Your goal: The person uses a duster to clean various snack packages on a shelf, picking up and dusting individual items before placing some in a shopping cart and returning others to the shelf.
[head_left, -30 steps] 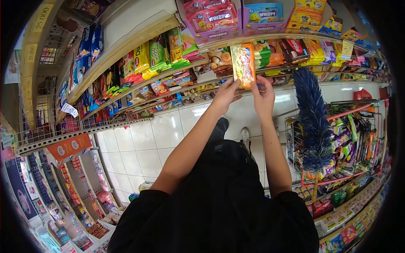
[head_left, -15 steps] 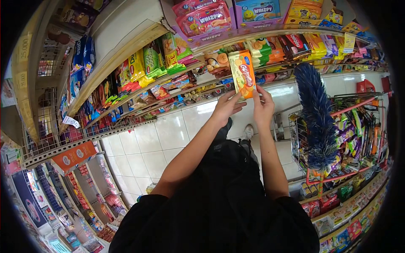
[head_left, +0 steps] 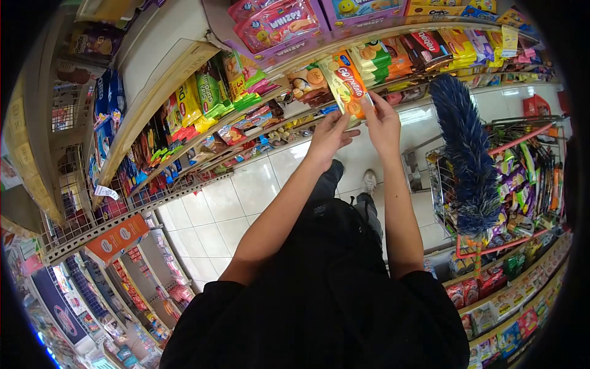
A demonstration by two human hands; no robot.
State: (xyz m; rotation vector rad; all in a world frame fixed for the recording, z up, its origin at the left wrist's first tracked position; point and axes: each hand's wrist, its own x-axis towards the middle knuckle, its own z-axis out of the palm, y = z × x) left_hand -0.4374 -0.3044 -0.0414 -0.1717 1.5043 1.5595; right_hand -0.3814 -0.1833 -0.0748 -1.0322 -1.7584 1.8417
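An orange and pale-yellow GO!Potato snack packet [head_left: 348, 86] is held up by its lower end, tilted, with its far end over the shelf edge. My left hand [head_left: 327, 140] pinches the lower left corner, its other fingers slightly curled below. The fingers of my right hand [head_left: 383, 125] close on the lower right edge. Right behind the packet, a shelf row holds brown biscuit packs [head_left: 305, 85] on its left and green and white packs [head_left: 371, 64] on its right.
Pink Whizpy packs [head_left: 279, 27] stand in a purple box on the shelf above. To the right is a wire shopping cart [head_left: 458, 249] full of snack packs, with a blue fluffy duster [head_left: 465, 160] sticking up over it. Tiled floor [head_left: 236, 200] lies below.
The packet has moved closer to the shelf and now leans left at its top, over the shelf edge. Both hands still grip its lower end.
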